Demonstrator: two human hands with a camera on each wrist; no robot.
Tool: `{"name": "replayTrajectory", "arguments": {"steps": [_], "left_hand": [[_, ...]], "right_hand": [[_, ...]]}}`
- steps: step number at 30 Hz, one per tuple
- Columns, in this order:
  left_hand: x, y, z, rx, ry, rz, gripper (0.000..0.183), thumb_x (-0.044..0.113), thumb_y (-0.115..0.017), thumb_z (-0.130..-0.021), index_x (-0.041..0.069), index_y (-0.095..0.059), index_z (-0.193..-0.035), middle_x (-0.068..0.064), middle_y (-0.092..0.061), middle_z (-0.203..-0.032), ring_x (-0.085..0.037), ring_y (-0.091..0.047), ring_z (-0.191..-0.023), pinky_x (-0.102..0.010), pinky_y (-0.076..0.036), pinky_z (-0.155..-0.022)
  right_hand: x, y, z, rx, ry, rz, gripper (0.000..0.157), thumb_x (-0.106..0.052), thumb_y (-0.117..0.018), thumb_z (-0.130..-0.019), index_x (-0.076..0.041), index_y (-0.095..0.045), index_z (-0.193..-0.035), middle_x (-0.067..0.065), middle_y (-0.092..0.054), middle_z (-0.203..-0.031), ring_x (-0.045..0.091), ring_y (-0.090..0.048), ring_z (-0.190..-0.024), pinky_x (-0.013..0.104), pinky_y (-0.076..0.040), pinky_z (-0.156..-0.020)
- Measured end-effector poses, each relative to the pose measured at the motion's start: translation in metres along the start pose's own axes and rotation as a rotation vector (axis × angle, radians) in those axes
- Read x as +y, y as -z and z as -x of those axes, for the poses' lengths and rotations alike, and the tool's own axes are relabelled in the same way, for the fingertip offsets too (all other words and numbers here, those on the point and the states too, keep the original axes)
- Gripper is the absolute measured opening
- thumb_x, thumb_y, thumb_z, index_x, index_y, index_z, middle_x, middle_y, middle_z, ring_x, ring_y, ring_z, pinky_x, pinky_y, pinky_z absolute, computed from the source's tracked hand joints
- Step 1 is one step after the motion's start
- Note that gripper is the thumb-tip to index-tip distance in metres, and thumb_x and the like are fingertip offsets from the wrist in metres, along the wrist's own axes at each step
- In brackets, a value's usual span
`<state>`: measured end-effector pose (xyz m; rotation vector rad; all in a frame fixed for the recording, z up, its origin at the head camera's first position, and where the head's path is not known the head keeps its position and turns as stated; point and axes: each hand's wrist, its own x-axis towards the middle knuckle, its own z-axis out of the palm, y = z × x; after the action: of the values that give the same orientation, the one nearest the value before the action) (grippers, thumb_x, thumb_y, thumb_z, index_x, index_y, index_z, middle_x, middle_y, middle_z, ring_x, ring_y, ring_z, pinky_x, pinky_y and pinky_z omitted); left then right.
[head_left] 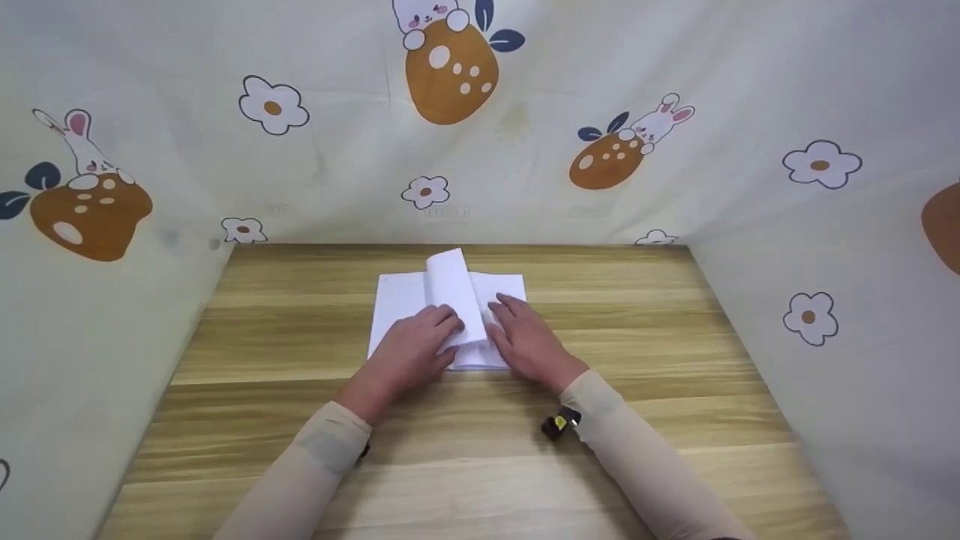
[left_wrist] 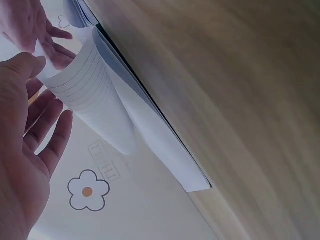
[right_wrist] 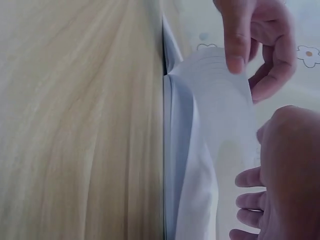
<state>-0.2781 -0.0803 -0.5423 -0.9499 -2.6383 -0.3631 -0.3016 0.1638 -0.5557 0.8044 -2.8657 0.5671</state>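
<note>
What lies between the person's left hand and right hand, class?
In the head view, the raised page of the open notebook comes between the left hand and the right hand, with part of the notebook's right side showing beneath.

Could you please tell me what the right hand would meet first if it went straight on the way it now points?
The right hand would probably first meet the raised notebook page held by the left hand; the exact gap between them is hard to judge.
</note>
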Motion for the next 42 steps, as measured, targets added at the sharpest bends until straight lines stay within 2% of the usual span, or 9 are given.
{"name": "replayTrajectory", "arguments": {"steps": [4, 8, 10, 15, 19, 24, 30, 38, 42], "left_hand": [[0.002, 0.001, 0.003, 0.029, 0.129, 0.044, 0.041, 0.028, -0.072, -0.09, 0.018, -0.058, -0.127, 0.0, -0.057, -0.124, -0.019, -0.06, -0.106, -0.041, -0.06, -0.077], [0.003, 0.003, 0.006, 0.101, 0.324, 0.156, 0.048, 0.027, -0.066, -0.09, 0.019, -0.051, -0.135, 0.002, -0.054, -0.127, -0.016, -0.061, -0.104, -0.042, -0.06, -0.08], [0.003, 0.005, 0.008, 0.15, 0.438, 0.283, 0.049, 0.025, -0.065, -0.09, 0.016, -0.049, -0.135, 0.001, -0.056, -0.124, -0.015, -0.062, -0.102, -0.04, -0.059, -0.08], [0.001, 0.01, 0.012, 0.284, 0.729, 0.689, 0.038, 0.016, -0.063, -0.089, 0.008, -0.054, -0.125, -0.01, -0.062, -0.113, -0.02, -0.063, -0.094, -0.036, -0.054, -0.079], [-0.006, 0.014, 0.016, 0.296, 0.871, 0.84, 0.03, 0.015, -0.059, -0.091, 0.005, -0.057, -0.119, -0.012, -0.061, -0.107, -0.024, -0.06, -0.089, -0.035, -0.055, -0.071], [-0.017, 0.019, 0.018, 0.268, 0.952, 0.921, 0.025, 0.017, -0.058, -0.092, 0.004, -0.059, -0.114, -0.011, -0.06, -0.1, -0.023, -0.058, -0.085, -0.031, -0.056, -0.063], [-0.029, 0.021, 0.021, 0.202, 1.0, 0.977, 0.023, 0.024, -0.06, -0.095, 0.005, -0.062, -0.108, -0.012, -0.06, -0.101, -0.024, -0.06, -0.088, -0.037, -0.058, -0.071], [-0.035, 0.023, 0.022, 0.204, 0.991, 0.963, 0.018, 0.021, -0.061, -0.093, 0.003, -0.061, -0.097, -0.008, -0.056, -0.087, -0.02, -0.058, -0.078, -0.03, -0.055, -0.06], [-0.038, 0.021, 0.023, 0.188, 0.988, 0.914, 0.02, 0.023, -0.061, -0.093, 0.003, -0.062, -0.096, -0.009, -0.057, -0.087, -0.021, -0.058, -0.076, -0.03, -0.055, -0.06]], "right_hand": [[0.004, 0.006, 0.005, 0.03, 0.003, -0.039, 0.049, -0.034, -0.04, -0.108, -0.004, -0.053, -0.144, 0.017, -0.046, -0.152, 0.031, -0.04, -0.143, 0.044, -0.03, -0.12], [0.009, 0.006, 0.01, 0.034, 0.007, -0.056, 0.048, -0.032, -0.039, -0.108, -0.003, -0.053, -0.144, 0.019, -0.046, -0.152, 0.033, -0.039, -0.143, 0.044, -0.029, -0.12], [0.011, 0.006, 0.013, 0.023, -0.003, -0.063, 0.049, -0.033, -0.038, -0.108, -0.003, -0.052, -0.144, 0.019, -0.045, -0.153, 0.033, -0.038, -0.143, 0.044, -0.029, -0.12], [0.013, 0.007, 0.017, -0.001, -0.027, -0.083, 0.05, -0.035, -0.036, -0.109, -0.004, -0.051, -0.146, 0.017, -0.043, -0.155, 0.032, -0.036, -0.145, 0.044, -0.026, -0.121], [0.014, 0.007, 0.018, -0.004, -0.029, -0.092, 0.051, -0.036, -0.036, -0.109, -0.004, -0.052, -0.145, 0.017, -0.042, -0.156, 0.031, -0.035, -0.146, 0.044, -0.025, -0.121], [0.014, 0.006, 0.02, -0.019, -0.031, -0.094, 0.052, -0.039, -0.035, -0.109, -0.005, -0.053, -0.145, 0.016, -0.041, -0.157, 0.031, -0.034, -0.146, 0.044, -0.026, -0.121], [0.014, 0.007, 0.021, -0.028, -0.021, -0.107, 0.052, -0.038, -0.036, -0.109, -0.004, -0.053, -0.144, 0.016, -0.04, -0.157, 0.033, -0.034, -0.146, 0.045, -0.025, -0.121], [0.016, 0.008, 0.022, -0.01, 0.016, -0.127, 0.048, -0.034, -0.041, -0.108, -0.001, -0.057, -0.139, 0.019, -0.044, -0.153, 0.033, -0.037, -0.144, 0.045, -0.028, -0.12], [0.016, 0.009, 0.022, -0.018, 0.01, -0.122, 0.049, -0.036, -0.04, -0.108, -0.002, -0.056, -0.139, 0.019, -0.044, -0.154, 0.033, -0.036, -0.145, 0.045, -0.027, -0.12]]}}
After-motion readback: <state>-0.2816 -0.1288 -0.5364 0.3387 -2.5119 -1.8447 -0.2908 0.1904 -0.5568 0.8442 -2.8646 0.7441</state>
